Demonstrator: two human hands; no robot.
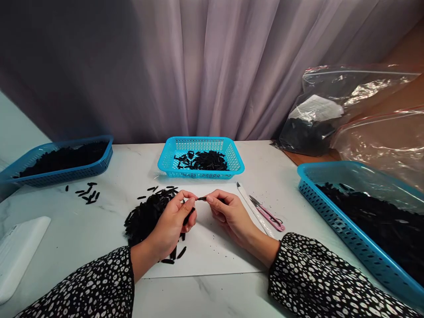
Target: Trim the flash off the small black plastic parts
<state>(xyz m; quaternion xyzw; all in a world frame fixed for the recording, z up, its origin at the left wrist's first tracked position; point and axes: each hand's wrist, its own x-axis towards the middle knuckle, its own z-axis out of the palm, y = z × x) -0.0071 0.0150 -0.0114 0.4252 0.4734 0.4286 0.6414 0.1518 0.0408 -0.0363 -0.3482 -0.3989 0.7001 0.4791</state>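
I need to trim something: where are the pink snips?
In the head view, the pink snips lie on the table, right of the white sheet, between the right hand and the large blue basket.

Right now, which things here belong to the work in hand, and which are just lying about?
In hand: black piece, pinched between left hand and right hand; pile of black pieces on the white sheet; probably the middle basket.
Lying about: pink snips, left basket, right basket, plastic bags, white slab, all untouched.
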